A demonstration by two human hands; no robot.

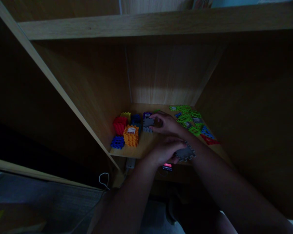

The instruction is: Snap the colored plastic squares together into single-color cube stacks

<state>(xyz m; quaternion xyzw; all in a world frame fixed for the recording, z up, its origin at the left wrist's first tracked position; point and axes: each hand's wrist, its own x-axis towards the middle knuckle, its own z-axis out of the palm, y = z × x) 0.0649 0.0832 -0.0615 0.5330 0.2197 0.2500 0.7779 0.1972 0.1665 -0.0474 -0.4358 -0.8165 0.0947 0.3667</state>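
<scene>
My left hand (166, 150) is closed on a flat grey toothed tile (185, 152) near the desk's front edge. Farther back, my right hand (166, 123) has its fingers curled round a small grey block cube (148, 124) standing on the wooden desk (146, 143). Left of that cube stand an orange cube (131, 135), a red cube (119, 125), a yellow piece (125, 115) and blue pieces (117, 142). The scene is dim, so fine detail is lost.
Loose green, blue and red tiles (190, 120) lie spread at the desk's back right. Wooden side panels and a shelf (161, 19) above enclose the desk nook. A small lit pink object (167, 167) and a cable (104, 180) sit below the desk edge.
</scene>
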